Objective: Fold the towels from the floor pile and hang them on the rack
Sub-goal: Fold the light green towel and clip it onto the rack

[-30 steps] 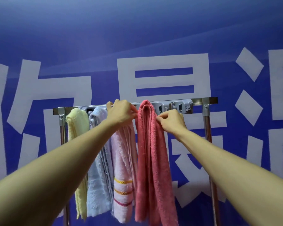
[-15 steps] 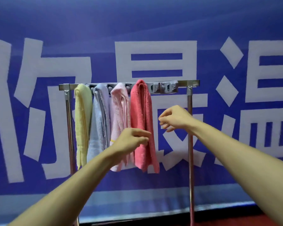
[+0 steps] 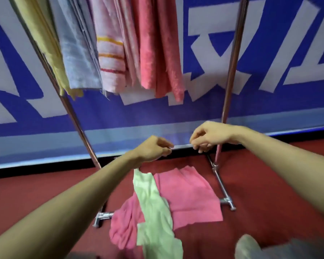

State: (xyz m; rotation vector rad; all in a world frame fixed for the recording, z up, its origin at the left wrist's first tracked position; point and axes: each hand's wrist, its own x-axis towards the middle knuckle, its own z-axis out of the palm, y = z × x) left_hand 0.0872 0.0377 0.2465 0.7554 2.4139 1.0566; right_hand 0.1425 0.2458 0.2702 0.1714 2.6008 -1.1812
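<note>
Several folded towels hang from the metal rack [image 3: 232, 58]: yellow [image 3: 43, 43], light blue [image 3: 77, 53], pale pink striped [image 3: 110, 58] and coral pink [image 3: 155, 53]. On the red floor beneath lies the pile, a light green towel [image 3: 153, 208] draped across a pink towel [image 3: 189, 193]. My left hand [image 3: 153, 148] and my right hand [image 3: 208, 136] hover above the pile, fingers loosely curled, holding nothing. Neither hand touches a towel.
The rack's two chrome uprights run down to feet [image 3: 101, 217] [image 3: 226, 201] on the red floor [image 3: 269, 193], either side of the pile. A blue banner with large white characters [image 3: 269, 53] covers the wall behind. Grey cloth on my knee [image 3: 281, 247] shows at the bottom right.
Both hands let go of the coral towel on the rail and dropped down. My view has tilted from the rack's top to the floor pile.
</note>
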